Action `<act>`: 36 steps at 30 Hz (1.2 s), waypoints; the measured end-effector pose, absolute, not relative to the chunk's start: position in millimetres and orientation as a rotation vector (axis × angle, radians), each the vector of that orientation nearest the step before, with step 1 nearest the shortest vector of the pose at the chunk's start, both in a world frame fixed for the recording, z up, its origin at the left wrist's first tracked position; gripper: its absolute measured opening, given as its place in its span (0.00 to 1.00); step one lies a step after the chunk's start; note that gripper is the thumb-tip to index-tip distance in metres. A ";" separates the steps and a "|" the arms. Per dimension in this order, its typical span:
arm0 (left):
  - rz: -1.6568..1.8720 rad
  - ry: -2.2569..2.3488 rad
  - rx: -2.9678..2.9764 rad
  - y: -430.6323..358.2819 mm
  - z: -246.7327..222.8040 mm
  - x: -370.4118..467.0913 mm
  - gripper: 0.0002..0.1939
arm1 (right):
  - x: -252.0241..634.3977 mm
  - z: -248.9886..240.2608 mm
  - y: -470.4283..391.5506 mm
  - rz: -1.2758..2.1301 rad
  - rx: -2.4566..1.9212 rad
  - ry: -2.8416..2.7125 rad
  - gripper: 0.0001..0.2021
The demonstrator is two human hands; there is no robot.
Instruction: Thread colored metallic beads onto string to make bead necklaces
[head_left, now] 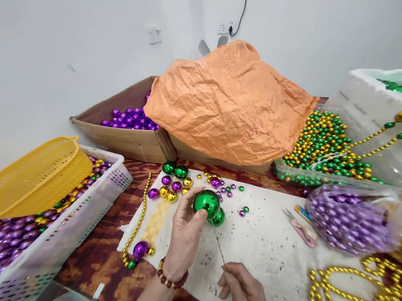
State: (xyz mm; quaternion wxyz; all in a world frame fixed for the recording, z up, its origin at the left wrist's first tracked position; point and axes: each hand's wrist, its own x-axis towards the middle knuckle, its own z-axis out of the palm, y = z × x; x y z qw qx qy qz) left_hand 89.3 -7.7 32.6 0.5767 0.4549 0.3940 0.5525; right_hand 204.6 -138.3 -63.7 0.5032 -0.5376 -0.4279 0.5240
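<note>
A large shiny green bead (206,204) sits in my left hand (186,230), gripped between thumb and fingers. Just behind it is another green bead (218,217); whether that one is held or resting on the sheet, I cannot tell. My right hand (242,289) pinches a thin needle (218,248), whose far tip reaches up to the green beads. Left of my hands lies a string of small gold beads (143,211), ending near a large purple bead (141,249) and a small green bead (132,264). Loose purple, gold and green beads (171,197) lie beyond my left hand.
A white sheet (265,253) covers the table. Scissors (300,228) lie at right beside a bag of purple beads (348,218) and gold bead strands (344,290). A white crate (83,210) with a yellow basket (36,176) stands left. An orange sack (234,106) covers boxes behind.
</note>
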 end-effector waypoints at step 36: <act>1.278 0.924 1.045 -25.3 34.2 91.7 0.22 | 190.3 -52.2 -125.7 1.227 -1.185 -0.863 0.17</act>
